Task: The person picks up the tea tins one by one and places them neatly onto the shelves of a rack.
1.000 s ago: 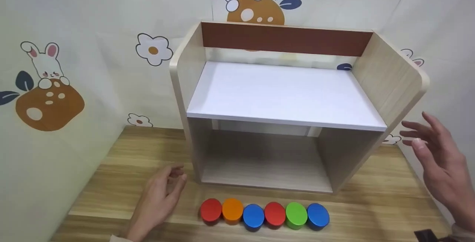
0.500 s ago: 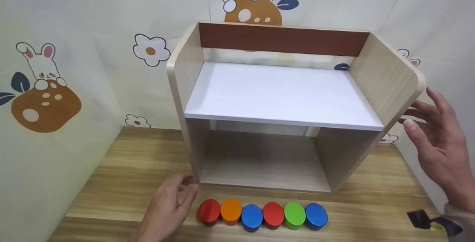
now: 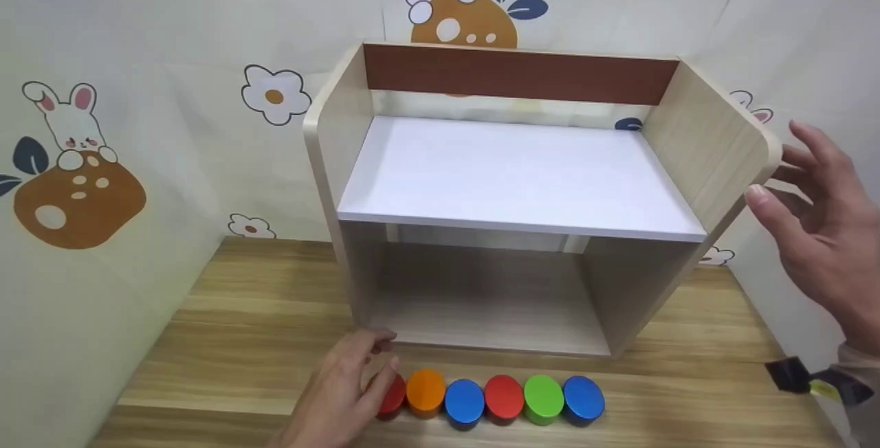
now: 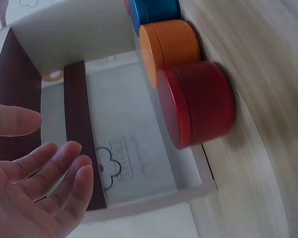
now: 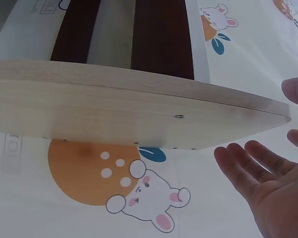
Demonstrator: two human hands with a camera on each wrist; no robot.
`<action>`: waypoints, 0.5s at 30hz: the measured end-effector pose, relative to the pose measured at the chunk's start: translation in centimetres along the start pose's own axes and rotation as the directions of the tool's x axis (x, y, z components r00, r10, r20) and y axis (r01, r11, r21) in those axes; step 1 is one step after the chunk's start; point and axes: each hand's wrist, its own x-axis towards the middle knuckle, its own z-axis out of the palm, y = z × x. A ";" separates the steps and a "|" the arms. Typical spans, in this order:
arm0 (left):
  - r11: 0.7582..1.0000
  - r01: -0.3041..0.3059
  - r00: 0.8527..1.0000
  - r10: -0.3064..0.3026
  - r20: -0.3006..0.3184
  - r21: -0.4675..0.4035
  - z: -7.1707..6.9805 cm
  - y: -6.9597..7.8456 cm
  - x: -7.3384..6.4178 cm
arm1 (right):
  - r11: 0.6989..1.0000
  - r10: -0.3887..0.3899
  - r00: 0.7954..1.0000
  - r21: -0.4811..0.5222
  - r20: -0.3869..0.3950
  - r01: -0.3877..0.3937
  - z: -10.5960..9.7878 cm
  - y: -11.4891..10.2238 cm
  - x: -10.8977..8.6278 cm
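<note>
My left hand [image 3: 347, 389] hovers by the left end of a row of round lidded tins, hiding part of a red tin [image 3: 392, 398] in the head view. The left wrist view shows its loosely bent fingers apart from that red tin [image 4: 198, 104], with nothing held. Rightward in the row follow an orange tin [image 3: 425, 392], a blue tin [image 3: 465, 401], another red tin [image 3: 504, 396], a green tin [image 3: 544, 397] and a blue tin [image 3: 584, 398]. My right hand [image 3: 828, 228] is beside the shelf's right side panel [image 3: 715, 152], fingers spread and holding nothing; the right wrist view shows a gap to the panel [image 5: 179, 106].
A two-level wooden shelf [image 3: 515, 173] with a white upper board stands behind the tins on the wooden table [image 3: 227, 359]. A brown strip [image 3: 522, 75] crosses its back. Walls with rabbit and flower prints [image 3: 276, 94] enclose the table.
My left hand has moved right, to the leftmost red tin. My right hand has risen alongside the shelf's right panel. The tins and shelf keep their places, with a slight shift of the head view.
</note>
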 end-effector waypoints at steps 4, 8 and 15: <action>1.000 -0.001 0.999 0.001 0.055 -0.006 0.3 0.6 0.2 | 0.997 0.031 0.999 -0.068 0.021 -0.029 -0.2 -0.4 0.6; 1.000 -0.025 0.996 0.025 0.090 -0.008 0.5 1.0 0.3 | 0.995 0.004 0.999 -0.099 0.049 0.001 -0.4 -0.6 1.1; 0.998 -0.067 0.991 0.066 0.120 0.000 1.0 1.8 0.6 | 0.990 -0.047 0.995 -0.130 0.089 0.059 -0.8 -0.6 1.5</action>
